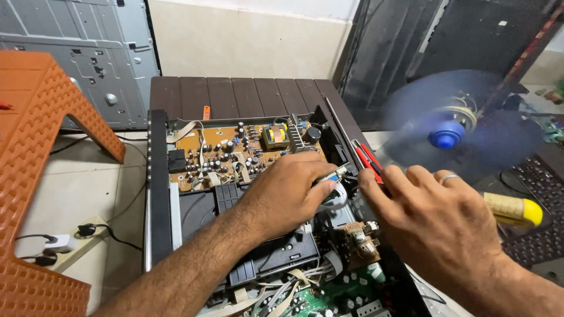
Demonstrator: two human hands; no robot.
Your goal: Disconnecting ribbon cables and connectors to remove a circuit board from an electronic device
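The left hand (291, 191) is pinching a small grey-white connector (333, 175) in a closed grip, over the middle of the opened black electronics chassis (157, 194) near its right edge. The right hand (437, 220) is resting at that right edge, grip closed on red-handled pliers (367, 157). A brown circuit board (226, 154) is sitting toward the chassis's far edge.

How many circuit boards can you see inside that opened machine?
3: a brown board at the back, a green board at the near edge, and a small brown board under the right hand. Others may be hidden.
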